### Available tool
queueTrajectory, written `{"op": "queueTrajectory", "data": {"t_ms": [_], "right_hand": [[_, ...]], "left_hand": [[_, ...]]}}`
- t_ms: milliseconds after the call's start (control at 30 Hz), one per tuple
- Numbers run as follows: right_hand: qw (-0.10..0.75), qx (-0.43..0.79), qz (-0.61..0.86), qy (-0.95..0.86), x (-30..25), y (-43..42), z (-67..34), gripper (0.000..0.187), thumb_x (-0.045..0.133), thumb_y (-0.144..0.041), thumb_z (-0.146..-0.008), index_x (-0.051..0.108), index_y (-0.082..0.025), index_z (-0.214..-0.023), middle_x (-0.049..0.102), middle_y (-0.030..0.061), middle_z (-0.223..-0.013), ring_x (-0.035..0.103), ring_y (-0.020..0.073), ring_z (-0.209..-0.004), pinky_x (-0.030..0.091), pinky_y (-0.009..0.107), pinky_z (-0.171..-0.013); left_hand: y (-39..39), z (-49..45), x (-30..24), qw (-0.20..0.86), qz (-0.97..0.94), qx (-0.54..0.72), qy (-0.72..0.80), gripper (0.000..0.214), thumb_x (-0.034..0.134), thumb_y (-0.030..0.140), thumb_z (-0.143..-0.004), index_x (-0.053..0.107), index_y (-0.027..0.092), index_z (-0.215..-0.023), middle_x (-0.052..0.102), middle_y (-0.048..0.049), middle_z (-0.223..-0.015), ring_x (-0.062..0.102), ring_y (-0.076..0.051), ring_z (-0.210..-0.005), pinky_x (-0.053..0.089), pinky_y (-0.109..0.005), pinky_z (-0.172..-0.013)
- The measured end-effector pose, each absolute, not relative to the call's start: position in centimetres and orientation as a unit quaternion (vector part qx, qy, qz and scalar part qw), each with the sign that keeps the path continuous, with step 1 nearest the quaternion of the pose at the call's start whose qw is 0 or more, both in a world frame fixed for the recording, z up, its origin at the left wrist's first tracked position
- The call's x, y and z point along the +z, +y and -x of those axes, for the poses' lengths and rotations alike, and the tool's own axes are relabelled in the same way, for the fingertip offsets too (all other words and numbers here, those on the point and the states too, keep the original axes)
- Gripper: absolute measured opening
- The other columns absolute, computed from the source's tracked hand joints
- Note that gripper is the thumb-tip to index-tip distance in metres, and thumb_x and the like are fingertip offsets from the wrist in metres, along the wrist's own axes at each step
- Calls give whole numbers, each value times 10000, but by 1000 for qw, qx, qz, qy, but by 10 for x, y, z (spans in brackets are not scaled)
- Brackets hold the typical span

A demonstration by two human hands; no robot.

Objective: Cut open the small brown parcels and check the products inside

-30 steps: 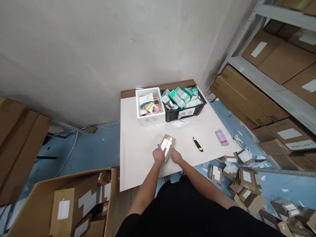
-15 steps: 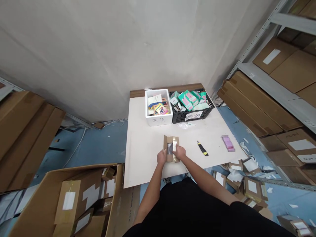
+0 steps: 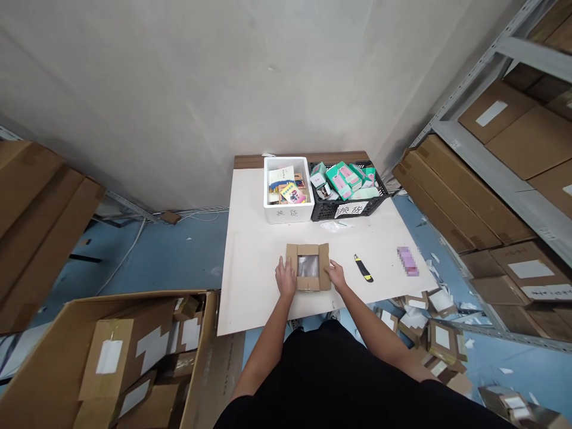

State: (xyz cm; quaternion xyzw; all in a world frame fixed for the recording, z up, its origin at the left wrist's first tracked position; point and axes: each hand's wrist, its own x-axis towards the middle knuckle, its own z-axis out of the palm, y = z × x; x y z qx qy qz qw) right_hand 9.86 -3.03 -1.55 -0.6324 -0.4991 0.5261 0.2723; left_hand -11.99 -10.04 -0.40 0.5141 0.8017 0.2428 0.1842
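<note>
lower left of frame: 1 large open carton (image 3: 67, 363) on the floor, holding several small label-bearing parcels; exact count unclear.
centre: 1 white tabletop (image 3: 254, 280).
on it, near the lower edge: 1 small cardboard box (image 3: 308, 280), both side flaps folded out flat, something shiny in clear wrap showing inside.
left hand (image 3: 286, 279): fingers spread and laid flat on the left flap, not closed around it.
right hand (image 3: 337, 275): fingertips touching the right flap; pinching or only pressing, cannot tell.
upper centre, against the wall: 2 bins side by side, 1 white foam box (image 3: 288, 213) and 1 black crate (image 3: 353, 210), both filled with small packs.
right of the hands: 1 utility knife (image 3: 363, 268), then 1 pink item (image 3: 407, 261), blurred.
lower right floor: many torn cartons (image 3: 442, 339).
</note>
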Motion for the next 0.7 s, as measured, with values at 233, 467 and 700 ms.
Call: {"op": "queueTrajectory", "data": {"t_ms": [233,467,700], "right_hand": [[151,215,601,-755,-6,-30,-105,556,546,-178,-875,667,-208,-1418,427,119,-1642,327,318,-1540,323,480,-1241],[-61,154,540,-826,21,-3,-78,654,509,-191,-961,456,-276,-1607,189,91,-1759,17,342,-1626,220,534,-1238],[-120,175,577,-789,27,31,-48,904,584,-201,-920,149,-335,-1701,208,141,-1736,163,401,-1576,343,535,-1160]], "left_hand": [[-81,97,2,291,-701,79,647,375,605,59,-854,813,226,-1118,452,-53,-1656,218,-327,-1611,254,-543,-1298],[-85,117,-2,473,-651,150,575,327,638,144,-771,864,294,-955,360,66,-1696,71,-318,-1639,166,-546,-1330],[-102,110,-12,430,-668,148,588,442,925,439,-667,819,249,-1052,241,-19,-1752,2,-389,-1633,173,-574,-1312]]}}
